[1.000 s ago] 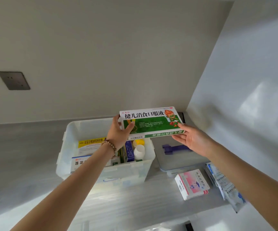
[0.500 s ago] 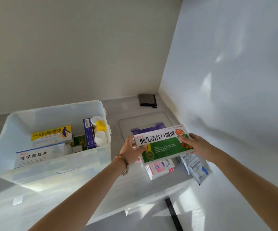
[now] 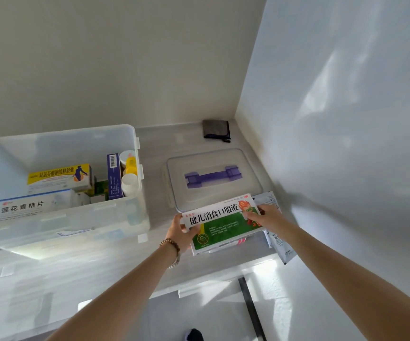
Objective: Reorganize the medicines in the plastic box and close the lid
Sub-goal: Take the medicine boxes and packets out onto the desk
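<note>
A clear plastic box (image 3: 81,217) stands open on the counter at the left, with several medicine cartons and small bottles inside. Its lid (image 3: 213,193), with a purple handle, lies flat on the counter to the right of the box. Both hands hold a green and white medicine carton (image 3: 221,222) low over the counter just in front of the lid. My left hand (image 3: 180,233) grips the carton's left end, and my right hand (image 3: 263,217) grips its right end. A pink and white carton is mostly hidden beneath it.
A white medicine packet (image 3: 281,249) lies at the counter's right edge beside the wall. A dark folded cloth (image 3: 216,129) sits in the back corner. A white wall runs close along the right side. The counter's front edge is just below the hands.
Both hands carried the green carton from above the box rightward and down to the counter in front of the lid. It now covers the pink carton.
</note>
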